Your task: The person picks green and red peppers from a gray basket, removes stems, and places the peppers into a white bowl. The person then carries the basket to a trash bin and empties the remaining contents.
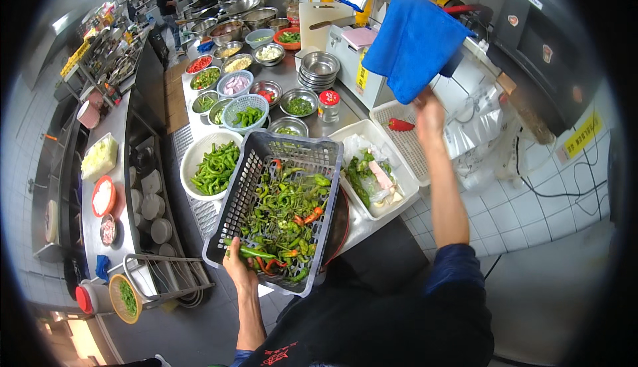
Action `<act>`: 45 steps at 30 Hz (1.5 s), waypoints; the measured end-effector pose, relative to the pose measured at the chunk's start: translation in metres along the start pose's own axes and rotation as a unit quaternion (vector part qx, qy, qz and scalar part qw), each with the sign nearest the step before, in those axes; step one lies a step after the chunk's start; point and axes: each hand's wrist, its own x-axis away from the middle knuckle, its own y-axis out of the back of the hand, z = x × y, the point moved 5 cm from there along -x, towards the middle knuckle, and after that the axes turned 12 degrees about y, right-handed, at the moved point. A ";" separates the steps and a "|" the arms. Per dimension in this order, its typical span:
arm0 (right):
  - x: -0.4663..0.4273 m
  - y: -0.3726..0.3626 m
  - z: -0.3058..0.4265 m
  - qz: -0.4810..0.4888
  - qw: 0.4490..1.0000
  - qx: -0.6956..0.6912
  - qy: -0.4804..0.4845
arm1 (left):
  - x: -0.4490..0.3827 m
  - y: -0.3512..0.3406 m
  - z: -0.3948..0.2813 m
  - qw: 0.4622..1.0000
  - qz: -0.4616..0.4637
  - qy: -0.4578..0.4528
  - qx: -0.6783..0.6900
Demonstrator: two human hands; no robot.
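A dark grey perforated plastic crate point(333, 187) stands before me, strewn with small green peppers, stems and some red and orange ones. My left hand point(240, 267) is at its near left corner, thumb over a long green chili pepper point(256, 253). Out to the right, my right hand point(429, 118) reaches over a white plastic basket point(416, 160), just below a hanging blue towel point(416, 43). A red pepper point(401, 125) lies in that basket beside the hand. The towel's edge is close to my right fingertips, whose grip is unclear.
Left of the crate is a white colander point(189, 167) of green peppers. A white tub point(406, 187) with greens and plastic bags adjoins the basket. Several bowls of chopped food and stacked steel bowls point(319, 68) stand beyond. A person point(167, 6) is at the far end.
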 end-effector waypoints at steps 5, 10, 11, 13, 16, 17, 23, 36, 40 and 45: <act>-0.162 0.011 0.011 0.005 0.991 -0.124 0.043 | 0.022 -0.008 0.025 0.994 -0.090 -0.039 0.050; -0.268 0.042 0.002 -0.047 0.993 -0.109 0.019 | 0.054 -0.035 0.050 0.983 -0.162 -0.072 0.043; -0.282 0.048 0.002 -0.042 0.994 -0.102 0.018 | 0.069 -0.036 0.051 0.970 -0.194 -0.129 0.072; -0.296 0.064 0.006 -0.037 0.995 -0.087 0.025 | 0.095 -0.029 0.047 0.949 -0.233 -0.191 0.097; -0.299 0.088 0.021 0.028 0.994 -0.091 0.060 | 0.153 -0.017 0.072 0.919 -0.281 -0.236 0.145; -0.295 0.101 0.024 -0.001 0.997 -0.066 0.042 | 0.172 -0.014 0.081 0.911 -0.303 -0.253 0.121; -0.256 0.163 0.059 0.007 0.999 0.005 0.047 | 0.247 -0.041 0.175 0.953 -0.202 -0.215 0.073; -0.249 0.221 0.090 0.020 0.994 0.078 0.078 | 0.276 -0.120 0.244 0.990 -0.097 -0.099 0.039; -0.258 0.245 0.098 0.011 0.992 0.092 0.089 | 0.274 -0.149 0.242 0.982 -0.058 -0.176 0.024; -0.261 0.305 0.113 0.004 0.986 0.116 0.117 | 0.295 -0.203 0.279 0.990 0.002 -0.131 -0.056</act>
